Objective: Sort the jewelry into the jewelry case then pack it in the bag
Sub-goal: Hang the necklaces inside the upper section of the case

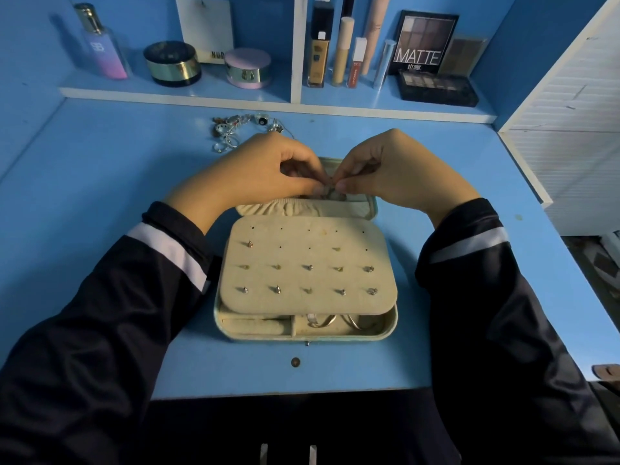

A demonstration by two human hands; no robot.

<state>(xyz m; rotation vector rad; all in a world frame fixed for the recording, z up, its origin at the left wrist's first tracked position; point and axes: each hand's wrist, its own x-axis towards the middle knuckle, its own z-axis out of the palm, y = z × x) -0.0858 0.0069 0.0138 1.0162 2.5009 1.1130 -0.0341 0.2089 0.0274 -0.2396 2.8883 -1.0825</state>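
The left hand (pixel 268 169) and right hand (pixel 396 169) meet fingertip to fingertip, pinching a small piece (pixel 330 185) directly above the open jewelry case (pixel 302 334). The unsorted jewelry pile (pixel 235 130) lies just beyond the left hand.

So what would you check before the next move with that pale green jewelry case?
1. Pale green jewelry case lies open: ok.
2. Left hand and right hand pinch a small silvery piece: ok.
3. What kind of piece it is: cannot tell.
4. Cream stud panel has free holes: ok.
5. Loose silver jewelry pile all sorted: not ok.
6. Bag in view: not ok.
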